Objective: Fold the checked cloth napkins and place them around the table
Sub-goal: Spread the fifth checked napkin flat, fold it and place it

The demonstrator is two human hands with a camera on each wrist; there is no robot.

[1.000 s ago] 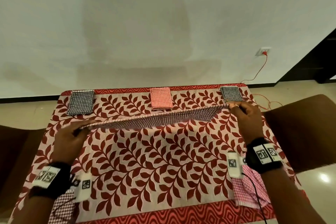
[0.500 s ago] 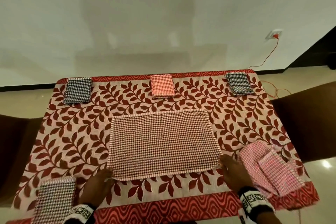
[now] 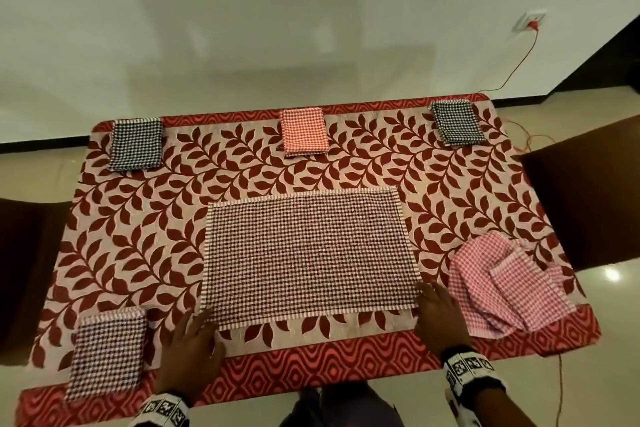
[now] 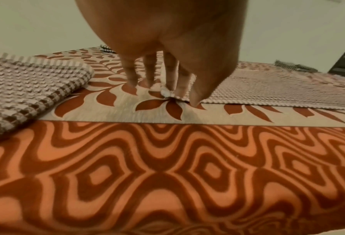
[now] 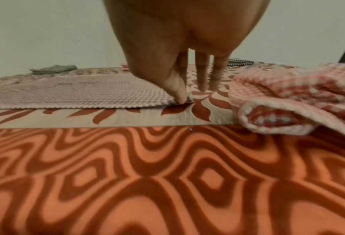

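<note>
pinching the near corners of the flat dark-checked napkin (image 3: 308,255): left hand (image 3: 188,350) near-left, right hand (image 3: 438,307) near-right, apparently thumb-and-finger; long axis runs left-right between them.

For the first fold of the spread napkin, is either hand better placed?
Neither: left hand pinches the near left corner of the spread napkin, right hand the near right one. Probably both lift together.
</note>
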